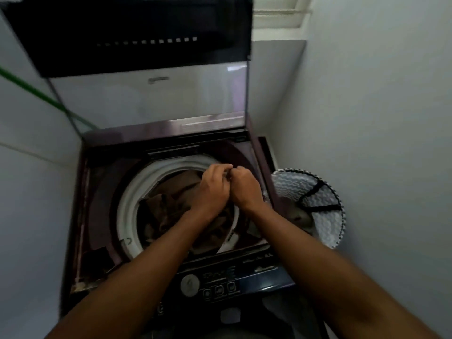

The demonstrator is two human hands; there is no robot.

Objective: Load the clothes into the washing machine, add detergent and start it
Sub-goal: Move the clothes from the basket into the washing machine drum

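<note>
Both hands, left hand [211, 189] and right hand [244, 188], curled together over drum [127, 204], contents unclear; clothes [171, 206] already inside, so open detergent directly above them.

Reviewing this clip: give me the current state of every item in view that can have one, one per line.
washing machine lid: raised, upright.
drum: uncovered, brown clothes inside.
laundry basket: upright beside the machine; contents unclear.
left hand: fingers curled, above the drum.
right hand: fingers curled, touching the left; anything pinched is too blurred to tell.
</note>
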